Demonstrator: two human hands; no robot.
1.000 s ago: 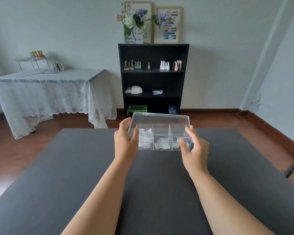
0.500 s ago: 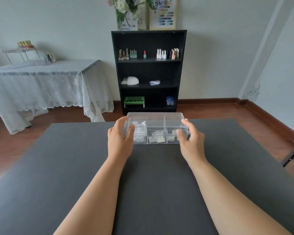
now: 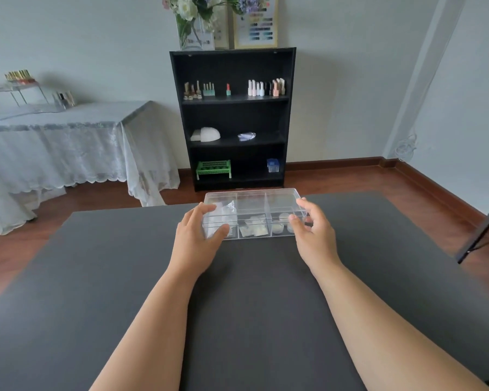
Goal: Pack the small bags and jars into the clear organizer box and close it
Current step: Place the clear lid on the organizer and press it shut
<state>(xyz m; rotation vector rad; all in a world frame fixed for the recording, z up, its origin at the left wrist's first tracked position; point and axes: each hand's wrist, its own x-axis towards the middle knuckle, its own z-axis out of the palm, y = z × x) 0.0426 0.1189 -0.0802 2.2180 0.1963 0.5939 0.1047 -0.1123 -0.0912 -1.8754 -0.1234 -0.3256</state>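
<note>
With our left hand (image 3: 194, 238) and right hand (image 3: 314, 235) loosely cupping the short ends, the lidded organizer box (image 3: 253, 214) sits far across the tabletop (image 3: 124, 277), long axis running left-right between them.

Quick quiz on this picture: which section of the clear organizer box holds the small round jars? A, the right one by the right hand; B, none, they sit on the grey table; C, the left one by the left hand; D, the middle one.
A: the round jars sit in the organizer box's right section, beside the right hand.
</note>
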